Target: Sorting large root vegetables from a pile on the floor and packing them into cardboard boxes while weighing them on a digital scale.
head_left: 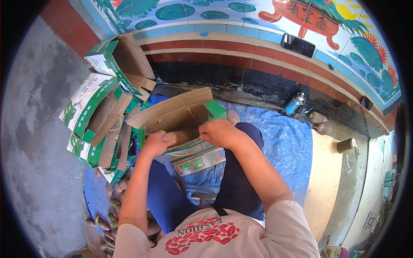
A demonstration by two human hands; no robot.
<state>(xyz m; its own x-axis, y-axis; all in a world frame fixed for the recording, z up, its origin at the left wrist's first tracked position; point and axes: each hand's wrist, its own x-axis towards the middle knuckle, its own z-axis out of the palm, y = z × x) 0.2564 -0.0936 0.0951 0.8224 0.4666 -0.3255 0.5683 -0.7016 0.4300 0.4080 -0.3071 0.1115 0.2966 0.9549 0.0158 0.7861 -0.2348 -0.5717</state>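
Observation:
An open cardboard box with green corner flaps stands in front of me, between my knees. My left hand is at its near left side, fingers closed around a thick pinkish-brown root just inside the opening. The fingers of my right hand are bent over the box's near right edge and grip it; their tips are hidden inside. Right below the box, a weighing scale's panel with green displays and keys faces me. Another pinkish root shows just past my right hand.
Several green-and-white cartons are piled at the left. Loose roots lie at the lower left. A blue tarp covers the floor. A blue spray can stands far right, near two roots; a phone rests on the ledge.

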